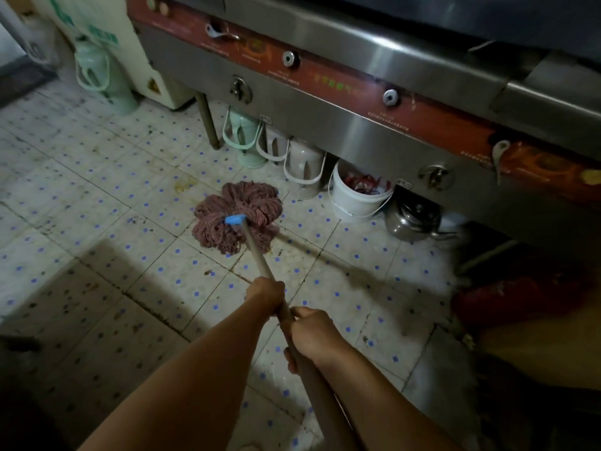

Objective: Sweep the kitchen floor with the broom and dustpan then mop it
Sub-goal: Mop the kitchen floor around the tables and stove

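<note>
My right hand (313, 333) grips the mop handle (260, 258) close to me, my left hand (265, 296) grips it just ahead. Farther, the pink mop head (239, 218) lies on the tiled floor (97, 222), near the white bucket (357, 198) under the steel stove (357, 102).

Mop head (239, 216) stringy yarn, matt; stove front (325, 122) brushed steel; floor (97, 206) tile, grimy.
</note>
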Available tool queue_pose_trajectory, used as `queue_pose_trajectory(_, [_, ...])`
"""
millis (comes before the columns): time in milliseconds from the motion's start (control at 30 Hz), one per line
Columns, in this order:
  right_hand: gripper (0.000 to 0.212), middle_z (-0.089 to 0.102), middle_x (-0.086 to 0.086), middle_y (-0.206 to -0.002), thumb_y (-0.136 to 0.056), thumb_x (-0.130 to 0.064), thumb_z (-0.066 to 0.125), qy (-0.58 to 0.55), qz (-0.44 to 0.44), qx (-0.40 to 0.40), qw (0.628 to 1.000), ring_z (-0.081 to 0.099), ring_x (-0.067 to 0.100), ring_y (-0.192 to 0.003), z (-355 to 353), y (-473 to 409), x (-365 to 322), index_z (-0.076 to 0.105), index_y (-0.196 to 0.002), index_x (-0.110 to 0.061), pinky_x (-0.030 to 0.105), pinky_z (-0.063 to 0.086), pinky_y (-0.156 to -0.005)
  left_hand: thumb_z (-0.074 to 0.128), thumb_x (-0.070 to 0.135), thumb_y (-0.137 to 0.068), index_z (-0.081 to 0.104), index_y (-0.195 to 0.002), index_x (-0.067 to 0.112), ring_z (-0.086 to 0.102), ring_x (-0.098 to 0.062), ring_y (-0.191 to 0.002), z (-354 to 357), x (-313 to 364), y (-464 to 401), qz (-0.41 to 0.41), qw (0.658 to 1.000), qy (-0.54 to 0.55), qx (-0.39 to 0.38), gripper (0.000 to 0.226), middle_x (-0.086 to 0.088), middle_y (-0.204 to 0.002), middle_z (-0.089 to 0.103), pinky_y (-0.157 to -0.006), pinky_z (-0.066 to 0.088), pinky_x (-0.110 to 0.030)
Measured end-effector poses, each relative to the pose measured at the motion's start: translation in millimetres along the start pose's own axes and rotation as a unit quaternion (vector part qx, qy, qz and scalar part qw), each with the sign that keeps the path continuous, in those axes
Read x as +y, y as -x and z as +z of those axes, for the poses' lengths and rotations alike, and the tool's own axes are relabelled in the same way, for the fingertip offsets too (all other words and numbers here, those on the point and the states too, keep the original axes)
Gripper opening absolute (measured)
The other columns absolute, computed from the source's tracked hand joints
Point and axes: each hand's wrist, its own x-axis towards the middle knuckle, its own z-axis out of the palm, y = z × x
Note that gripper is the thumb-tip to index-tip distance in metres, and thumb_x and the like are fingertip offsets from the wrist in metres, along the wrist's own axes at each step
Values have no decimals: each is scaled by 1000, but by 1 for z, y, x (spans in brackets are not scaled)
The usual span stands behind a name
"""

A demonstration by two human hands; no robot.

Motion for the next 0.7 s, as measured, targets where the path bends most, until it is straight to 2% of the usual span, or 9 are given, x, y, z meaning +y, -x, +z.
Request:
queue_pose_trajectory(133, [21, 53, 6, -75, -98, -14, 43, 18, 16, -6, 1000, 54, 16, -57, -56, 19, 16, 62, -109, -16, 22, 44, -42, 50, 21, -95, 51, -120, -4, 66, -30, -93, 43, 20, 39, -5, 1000, 2, -13, 35, -19, -113, 62, -68, 54, -30])
queue_pose_trajectory(200, [18, 54, 6, -74, -98, -15, 44, 44, 20, -2, 999, 54, 15, -56, -79, 26, 22, 61, -105, -16, 21, 43, -39, 50, 20, -96, 50, -121, -5, 66, -30, -92, 62, 28, 53, -9, 1000, 8, -24, 35, -19, -113, 62, -64, 54, -29])
queue_pose_trajectory(267, [19, 55, 7, -75, -98, -16, 45, 64, 14, 0, 998, 53, 15, -54, -97, 27, 25, 60, -110, -17, 20, 41, -37, 48, 19, -96, 50, -121, -4, 65, -28, -89, 75, 36, 63, -12, 999, 10, -33, 34, -19, -113, 61, -62, 53, -29])
queue_pose_trajectory(333, [20, 57, 6, -76, -97, -17, 49, 82, 0, -8, 997, 53, 14, -53, -105, 24, 24, 59, -115, -20, 19, 41, -37, 48, 19, -96, 50, -121, -4, 65, -29, -90, 81, 42, 63, -16, 999, 18, -32, 33, -18, -110, 61, -69, 55, -30])
queue_pose_trajectory(467, [17, 62, 4, -81, -91, -18, 61, 118, 1, -33, 992, 51, 12, -50, -102, 2, 10, 57, -107, -20, 22, 45, -42, 48, 19, -96, 51, -118, -2, 61, -27, -81, 75, 50, 46, -17, 999, 30, -13, 32, -16, -100, 60, -72, 56, -34])
queue_pose_trajectory(533, [21, 61, 4, -80, -87, -15, 64, 137, -3, -43, 990, 52, 13, -49, -100, -13, -4, 59, -108, -16, 23, 45, -45, 48, 19, -95, 51, -117, -3, 63, -28, -86, 67, 59, 32, -13, 999, 38, -7, 32, -18, -108, 61, -75, 56, -35])
queue_pose_trajectory(600, [22, 57, 3, -75, -84, -14, 65, 157, -11, -44, 987, 53, 16, -51, -96, -30, -23, 60, -105, -16, 25, 47, -49, 48, 19, -95, 53, -116, -4, 64, -30, -92, 55, 69, 15, -10, 999, 41, 0, 31, -19, -109, 62, -70, 54, -34])
queue_pose_trajectory(667, [21, 56, 3, -75, -82, -14, 64, 176, -15, -47, 983, 54, 18, -57, -87, -48, -45, 60, -103, -16, 32, 53, -58, 48, 20, -95, 54, -114, -4, 64, -31, -88, 39, 80, -6, -9, 999, 46, 8, 31, -18, -103, 61, -62, 51, -33])
queue_pose_trajectory(700, [21, 57, 2, -76, -82, -14, 65, 187, -19, -49, 981, 55, 19, -61, -80, -57, -56, 60, -102, -17, 36, 56, -66, 48, 20, -94, 55, -114, -4, 63, -30, -87, 29, 84, -17, -12, 999, 48, 12, 31, -18, -102, 61, -63, 51, -32])
